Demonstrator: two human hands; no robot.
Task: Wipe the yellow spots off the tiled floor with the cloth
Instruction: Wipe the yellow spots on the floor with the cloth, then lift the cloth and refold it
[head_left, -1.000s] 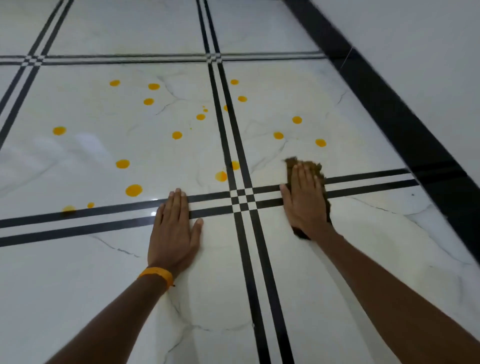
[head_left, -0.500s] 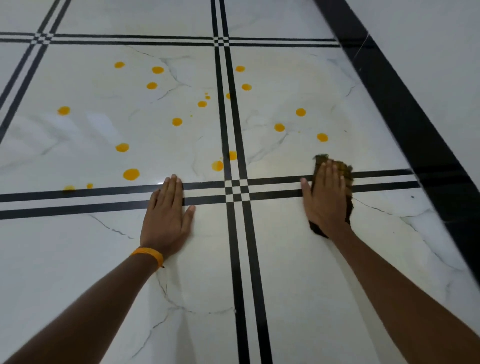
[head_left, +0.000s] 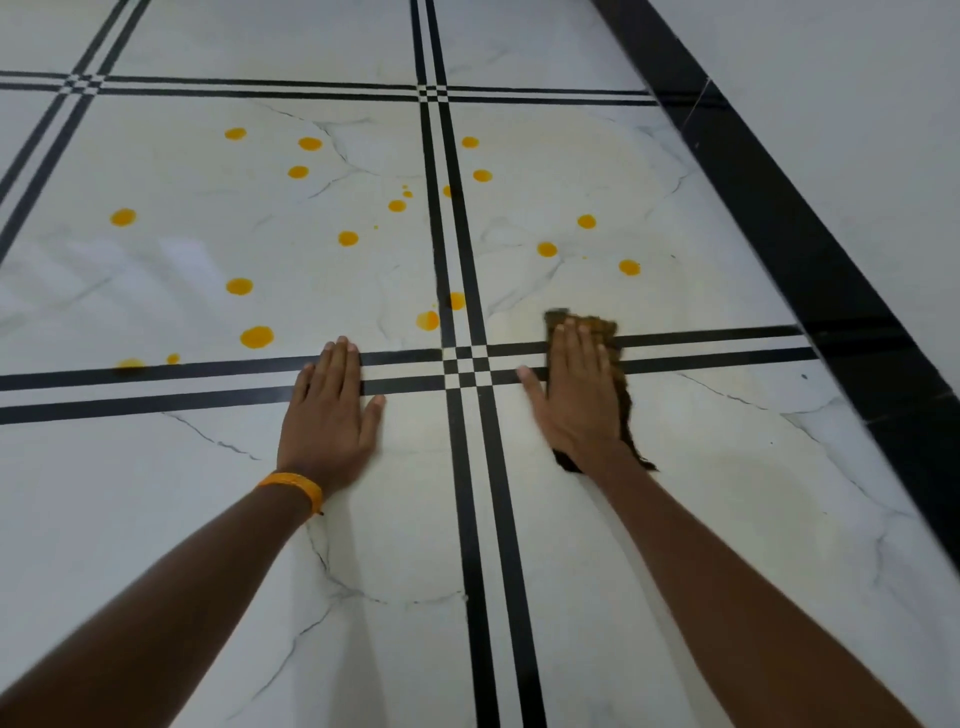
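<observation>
Landmark: the checkered crossing (head_left: 466, 366) where the double black inlay stripes meet on the glossy white marble-veined tiled floor (head_left: 675, 519).

Right hand (head_left: 579, 395): palm down, flat, fingers extended and close together, thumb out toward the crossing. It presses a ragged brown, yellow-stained cloth (head_left: 613, 343) onto the floor just right of the crossing, lying over the horizontal stripes. Cloth edges show beyond the fingertips, along the outer side of the hand, and as a frayed dark tail beside the wrist. No pinch; the cloth is held by flat pressure only.

Left hand (head_left: 330, 415): empty, palm flat on the floor left of the crossing, fingers together across the stripes, thumb angled out. Orange band (head_left: 293, 486) on that wrist.

Round yellow spots (head_left: 257, 336): scattered beyond the crossing on both far tiles, more on the left one. Two lie just beyond the crossing, on and beside the vertical stripe. None touch the cloth.

Faint yellowish film on the tile beyond the cloth. Wide black border strip (head_left: 810, 249) well right of the crossing, white surface beyond it.
</observation>
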